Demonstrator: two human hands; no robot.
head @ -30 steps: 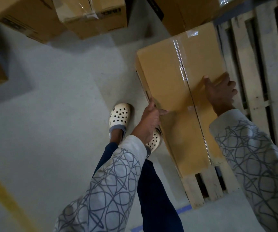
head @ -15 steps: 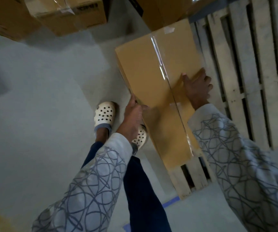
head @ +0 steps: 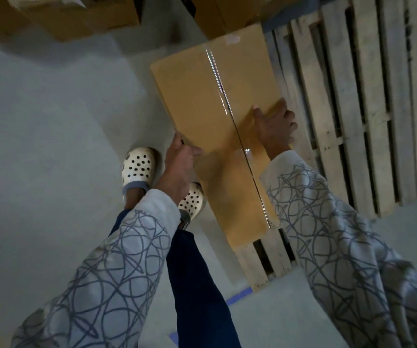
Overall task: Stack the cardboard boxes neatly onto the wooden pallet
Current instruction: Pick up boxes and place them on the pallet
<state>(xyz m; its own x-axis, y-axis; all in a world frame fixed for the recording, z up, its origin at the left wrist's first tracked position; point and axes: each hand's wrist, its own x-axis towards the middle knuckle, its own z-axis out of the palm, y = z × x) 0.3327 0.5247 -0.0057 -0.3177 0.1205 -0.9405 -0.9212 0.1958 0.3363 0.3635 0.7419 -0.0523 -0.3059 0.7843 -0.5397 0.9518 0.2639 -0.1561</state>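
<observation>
The cardboard box (head: 210, 101) is lying lengthwise over the left edge of the wooden pallet (head: 368, 121) (resting on the slats or hanging just above them, I cannot tell). My left hand (head: 177, 167) is pinching its left long edge, thumb on top. My right hand (head: 274, 126) is gripping the opposite edge, fingers curling over it. I am judging this the placing step, and it is calling next for squaring the box flush with the pallet's edge. More boxes (head: 76, 18) are waiting on the floor (head: 39, 146) beyond.
</observation>
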